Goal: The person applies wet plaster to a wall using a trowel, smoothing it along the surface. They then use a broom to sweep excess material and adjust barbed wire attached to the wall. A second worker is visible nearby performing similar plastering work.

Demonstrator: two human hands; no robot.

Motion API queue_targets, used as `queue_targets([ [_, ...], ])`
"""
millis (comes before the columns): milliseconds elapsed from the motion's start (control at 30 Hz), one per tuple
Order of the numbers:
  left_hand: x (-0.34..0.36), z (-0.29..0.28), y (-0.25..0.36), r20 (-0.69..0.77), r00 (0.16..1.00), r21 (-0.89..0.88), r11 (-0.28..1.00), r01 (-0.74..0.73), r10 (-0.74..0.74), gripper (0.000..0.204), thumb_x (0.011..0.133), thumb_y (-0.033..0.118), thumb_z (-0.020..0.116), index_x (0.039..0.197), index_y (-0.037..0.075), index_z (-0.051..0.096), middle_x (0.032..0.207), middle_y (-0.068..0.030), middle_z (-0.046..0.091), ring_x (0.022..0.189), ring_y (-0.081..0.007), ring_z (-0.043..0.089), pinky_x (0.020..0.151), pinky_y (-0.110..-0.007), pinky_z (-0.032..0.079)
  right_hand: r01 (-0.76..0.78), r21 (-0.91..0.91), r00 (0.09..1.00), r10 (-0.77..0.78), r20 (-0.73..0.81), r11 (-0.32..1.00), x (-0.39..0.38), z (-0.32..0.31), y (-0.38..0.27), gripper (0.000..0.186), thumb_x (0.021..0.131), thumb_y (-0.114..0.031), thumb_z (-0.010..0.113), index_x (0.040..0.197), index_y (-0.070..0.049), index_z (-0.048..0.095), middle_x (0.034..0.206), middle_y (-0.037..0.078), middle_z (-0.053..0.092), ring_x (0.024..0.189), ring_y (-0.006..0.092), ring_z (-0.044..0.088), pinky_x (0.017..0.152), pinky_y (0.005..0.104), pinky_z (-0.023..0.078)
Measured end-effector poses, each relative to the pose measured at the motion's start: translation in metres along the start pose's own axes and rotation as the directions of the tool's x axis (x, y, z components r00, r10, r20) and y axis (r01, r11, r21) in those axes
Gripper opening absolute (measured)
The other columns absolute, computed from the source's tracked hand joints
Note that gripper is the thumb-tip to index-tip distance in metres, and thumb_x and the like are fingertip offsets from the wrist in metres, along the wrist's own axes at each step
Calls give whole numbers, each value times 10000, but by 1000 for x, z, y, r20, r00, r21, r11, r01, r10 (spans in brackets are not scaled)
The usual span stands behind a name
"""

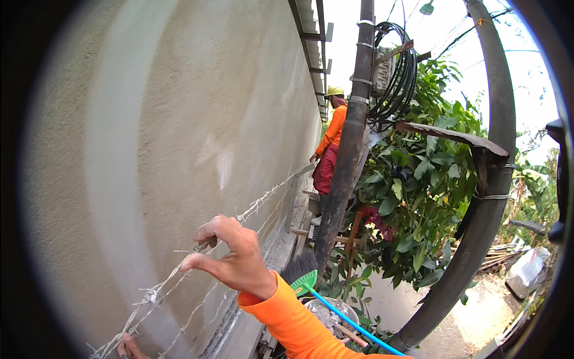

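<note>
Step in hand, as judged: you were handling barbed wire strung along the grey rendered wall. The barbed wire ran from the lower left, through your grasp, then onward beside the wall toward a co-worker in a yellow hard hat. The co-worker's hand was near its far end; contact there could not be confirmed. Thinner lengths hung below the main run.

Next move, judged: it called for a firm hold between barbs, skin clear of the points, and an even pull agreed with the far end. Main risk: bare fingers snagging if the barbed wire slipped or sprang.

Pose: your right hand reached in from the lower right, wrist bent, orange sleeve ending just behind it. Its fingers were curled over the barbed wire and the thumb was set lower along it, pinching it near the tips; a gap showed between thumb and palm. Your left hand showed only partly at the lower edge, just beside the barbed wire; you could not tell whether it gripped.

Nearby: a broom with a green head lay below your right forearm, over a bucket.
</note>
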State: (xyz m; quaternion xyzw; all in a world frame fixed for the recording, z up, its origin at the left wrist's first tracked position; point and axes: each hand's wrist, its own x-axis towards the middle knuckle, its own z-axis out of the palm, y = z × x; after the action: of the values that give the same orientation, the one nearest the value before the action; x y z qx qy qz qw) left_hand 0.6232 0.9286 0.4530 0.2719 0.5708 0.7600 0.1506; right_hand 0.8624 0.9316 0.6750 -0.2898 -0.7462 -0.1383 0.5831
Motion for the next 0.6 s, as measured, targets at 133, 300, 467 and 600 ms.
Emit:
queue_targets([
  [133,-1,-3,8,71,997,48,998,-38,34,376,907,313,759,990,-54,748,964,-170,753,871,-254,702,805,-350,546,61,-50,996,-64,-66,997,1,0,-1,438,632,-274,939,836,-50,622,736,53,608,663,190,582,616,316,467],
  [300,-3,-2,7,54,990,-72,989,-129,133,301,923,243,740,987,-51,750,984,-164,753,895,-248,705,825,-344,551,-75,97,980,55,192,992,-4,-5,4,454,645,-293,930,815,-44,591,710,56,587,652,190,569,606,313,463],
  [467,-5,-1,-8,47,993,-182,978,-102,112,244,925,163,731,1020,-62,734,1035,-177,742,920,-250,704,869,-343,552,-169,196,979,141,147,966,-7,-35,-6,464,648,-296,924,797,-47,562,694,54,573,643,187,560,591,340,454],
  [600,0,-1,-7,64,993,-194,977,-84,98,258,931,156,720,1073,-59,711,1034,-183,729,885,-246,698,820,-348,568,-18,110,999,22,-34,994,3,-46,-19,466,631,-296,945,804,-59,583,692,31,576,610,157,549,568,281,453],
])
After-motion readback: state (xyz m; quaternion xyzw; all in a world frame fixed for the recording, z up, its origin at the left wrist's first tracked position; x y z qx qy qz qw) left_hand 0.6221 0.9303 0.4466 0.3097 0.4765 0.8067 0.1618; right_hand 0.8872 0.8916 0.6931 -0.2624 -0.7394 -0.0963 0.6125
